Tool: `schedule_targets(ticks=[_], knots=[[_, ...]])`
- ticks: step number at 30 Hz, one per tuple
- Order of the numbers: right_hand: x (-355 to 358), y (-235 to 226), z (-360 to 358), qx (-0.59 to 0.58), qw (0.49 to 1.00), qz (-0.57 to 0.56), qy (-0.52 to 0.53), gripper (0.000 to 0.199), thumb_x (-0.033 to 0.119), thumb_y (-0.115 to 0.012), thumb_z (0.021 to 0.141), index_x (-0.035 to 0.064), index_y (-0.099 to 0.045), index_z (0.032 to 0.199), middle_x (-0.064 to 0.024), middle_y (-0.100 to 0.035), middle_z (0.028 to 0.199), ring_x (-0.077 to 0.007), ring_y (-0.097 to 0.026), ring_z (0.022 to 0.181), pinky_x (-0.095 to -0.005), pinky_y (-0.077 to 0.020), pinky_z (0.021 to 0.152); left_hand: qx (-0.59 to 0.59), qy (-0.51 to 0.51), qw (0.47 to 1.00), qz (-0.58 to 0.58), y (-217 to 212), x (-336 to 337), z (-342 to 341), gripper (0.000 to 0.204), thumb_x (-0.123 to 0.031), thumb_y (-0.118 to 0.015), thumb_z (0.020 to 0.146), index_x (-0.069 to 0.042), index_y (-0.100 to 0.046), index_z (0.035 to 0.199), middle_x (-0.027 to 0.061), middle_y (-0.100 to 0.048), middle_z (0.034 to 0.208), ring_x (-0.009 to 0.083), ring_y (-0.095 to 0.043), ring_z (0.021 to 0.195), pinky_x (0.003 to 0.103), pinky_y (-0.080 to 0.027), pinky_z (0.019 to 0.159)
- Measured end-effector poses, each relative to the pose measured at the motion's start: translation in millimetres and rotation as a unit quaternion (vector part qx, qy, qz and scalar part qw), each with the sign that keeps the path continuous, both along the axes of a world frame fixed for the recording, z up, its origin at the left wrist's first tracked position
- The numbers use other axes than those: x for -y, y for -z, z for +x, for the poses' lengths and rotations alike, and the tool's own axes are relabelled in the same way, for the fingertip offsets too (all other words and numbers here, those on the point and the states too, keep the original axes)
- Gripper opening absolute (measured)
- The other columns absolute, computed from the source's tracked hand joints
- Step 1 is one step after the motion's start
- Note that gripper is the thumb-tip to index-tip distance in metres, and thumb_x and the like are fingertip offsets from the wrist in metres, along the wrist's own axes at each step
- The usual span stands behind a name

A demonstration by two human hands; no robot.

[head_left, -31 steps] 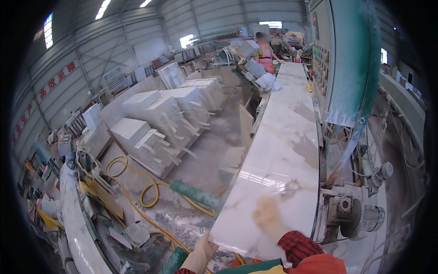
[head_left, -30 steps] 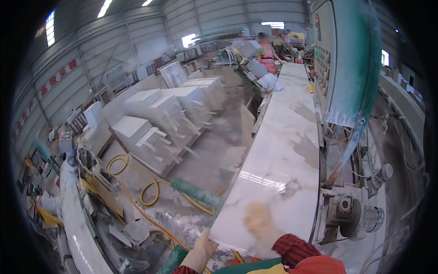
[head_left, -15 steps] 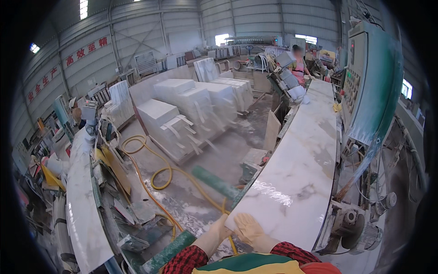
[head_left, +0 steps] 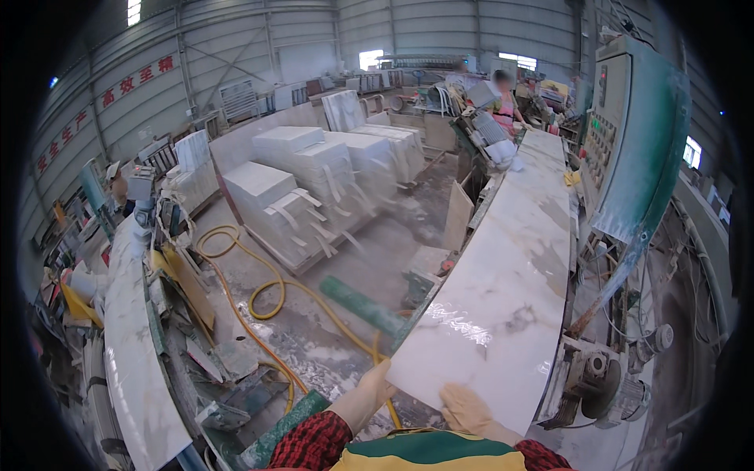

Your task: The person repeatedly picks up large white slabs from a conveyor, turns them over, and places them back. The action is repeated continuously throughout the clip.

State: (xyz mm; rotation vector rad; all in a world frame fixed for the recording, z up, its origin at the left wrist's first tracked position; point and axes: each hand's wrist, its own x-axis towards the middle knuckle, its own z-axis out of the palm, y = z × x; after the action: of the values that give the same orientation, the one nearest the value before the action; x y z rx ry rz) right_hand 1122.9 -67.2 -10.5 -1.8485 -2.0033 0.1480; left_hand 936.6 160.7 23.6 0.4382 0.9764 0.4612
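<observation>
Left hand (head_left: pixel 375 386) at the near left corner of the slab (head_left: pixel 503 298), fingers curled round its edge, thumb side up; grip closed on that corner. Right hand (head_left: pixel 465 408) flat on the slab's near end, fingers spread, palm down, nothing pinched. Both forearms in red-and-black checked sleeves, rising from the lower edge over a green and yellow garment.

Slab: long, white with grey veins, glossy, lying flat on a machine bed and stretching away from the hands toward the far end of the hall, near end just in front of the body. Along its right side, a green-and-white machine housing (head_left: pixel 636 149) with a control panel, and below it motors (head_left: pixel 605 381) and cables. At the slab's far end, a person (head_left: pixel 503 102) in a pink top beside another machine.

Left of the slab, a dusty concrete floor (head_left: pixel 369 259) with a yellow hose (head_left: pixel 259 298) coiling across it and a green pipe (head_left: pixel 361 306) lying near the slab's left edge. Further back, stacks of white blocks (head_left: pixel 314 180) on pallets. Far left, another pale slab (head_left: pixel 133 345) on a cluttered stand, running toward the lower edge.
</observation>
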Motion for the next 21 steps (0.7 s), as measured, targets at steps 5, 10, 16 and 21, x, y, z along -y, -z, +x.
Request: schedule_targets(ticks=[5, 10, 16, 21], knots=[[105.5, -24.3, 18.4, 0.032, 0.991, -0.056, 0.117, 0.06, 0.035, -0.059, 0.1, 0.0015, -0.056, 0.149, -0.0253, -0.057, 0.151, -0.042, -0.053, 0.143, -0.0532, -0.0379, 0.123, 0.001, 0.014, 1.0, 0.0, 2.5, -0.7, 5.0, 0.04, -0.026, -0.052, 0.113, -0.004, -0.053, 0.147, 0.0107, -0.063, 0.146, 0.0269, -0.063, 0.133, 0.046, -0.052, 0.113], [196.0, -21.8, 38.2, 0.027, 0.979, -0.06, 0.195, 0.062, 0.037, -0.061, 0.099, 0.0014, -0.055, 0.15, -0.0247, -0.057, 0.153, -0.0424, -0.052, 0.144, -0.0545, -0.0359, 0.125, 0.002, 0.01, 1.0, -0.001, -7.6, 2.7, 9.8, 0.041, -0.025, -0.051, 0.113, -0.003, -0.053, 0.148, 0.0117, -0.062, 0.148, 0.0263, -0.06, 0.136, 0.046, -0.049, 0.117], [229.4, -11.6, 54.7, 0.071, 0.975, -0.014, 0.209, 0.068, 0.025, -0.07, 0.09, 0.0, -0.052, 0.151, -0.0285, -0.055, 0.151, -0.0473, -0.05, 0.144, -0.0577, -0.0373, 0.123, 0.015, -0.003, 1.0, 0.014, -24.7, 8.1, 1.6, 0.043, -0.023, -0.052, 0.112, -0.001, -0.051, 0.149, 0.0131, -0.061, 0.148, 0.0273, -0.058, 0.138, 0.045, -0.047, 0.119], [143.1, -2.1, 45.5, -0.009, 0.979, -0.051, 0.195, 0.08, 0.049, -0.069, 0.093, -0.0064, -0.052, 0.148, -0.0327, -0.052, 0.153, -0.0519, -0.043, 0.147, -0.0611, -0.0285, 0.126, 0.031, -0.03, 0.999, 0.021, -38.5, 20.2, 13.3, 0.041, -0.024, -0.054, 0.111, -0.003, -0.054, 0.146, 0.0117, -0.063, 0.144, 0.0264, -0.062, 0.133, 0.043, -0.051, 0.112]])
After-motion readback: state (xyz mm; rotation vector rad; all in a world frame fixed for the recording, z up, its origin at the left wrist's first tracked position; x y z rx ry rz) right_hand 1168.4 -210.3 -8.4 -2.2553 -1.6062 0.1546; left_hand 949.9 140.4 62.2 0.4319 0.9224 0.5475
